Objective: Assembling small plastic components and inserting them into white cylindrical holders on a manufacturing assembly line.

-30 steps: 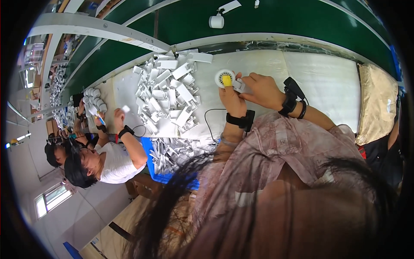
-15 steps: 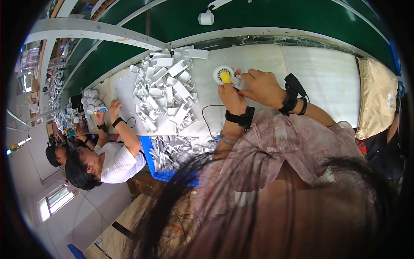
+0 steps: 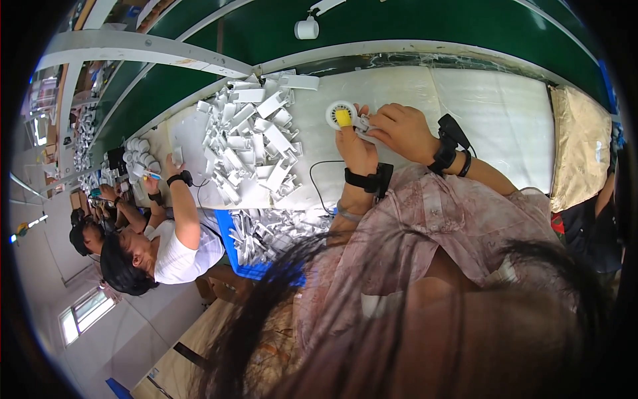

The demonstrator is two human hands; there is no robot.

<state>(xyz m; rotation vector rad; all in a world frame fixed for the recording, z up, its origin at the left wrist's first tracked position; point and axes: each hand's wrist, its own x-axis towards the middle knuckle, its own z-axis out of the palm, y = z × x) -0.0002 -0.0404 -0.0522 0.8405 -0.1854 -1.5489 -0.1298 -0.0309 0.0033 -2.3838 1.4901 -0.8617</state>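
Observation:
My left hand [image 3: 357,147] grips a white spotlight head [image 3: 334,108] with a round slotted face, held above the pale padded bench. A yellow cover [image 3: 343,118] sits at my left thumb's tip, pressed on the face. On its right side a small white bracket [image 3: 363,124] sticks out, and my right hand [image 3: 403,130] pinches it. The right fingertips partly hide where bracket and head meet. A big pile of white channel-shaped plastic housings [image 3: 279,136] lies on the bench, left of my hands.
A blue crate [image 3: 249,270] of similar white parts stands below the bench's near edge. One white spotlight [image 3: 306,28] lies on the green surface beyond. At left a co-worker [image 3: 189,246] handles white parts. Folded tan sheeting [image 3: 577,149] covers the right end; a black cable [image 3: 314,176] loops nearby.
The bracket has tilted, and my right fingers have shifted along it. The spotlight head has moved slightly left. The co-worker's farther hand now holds a white piece.

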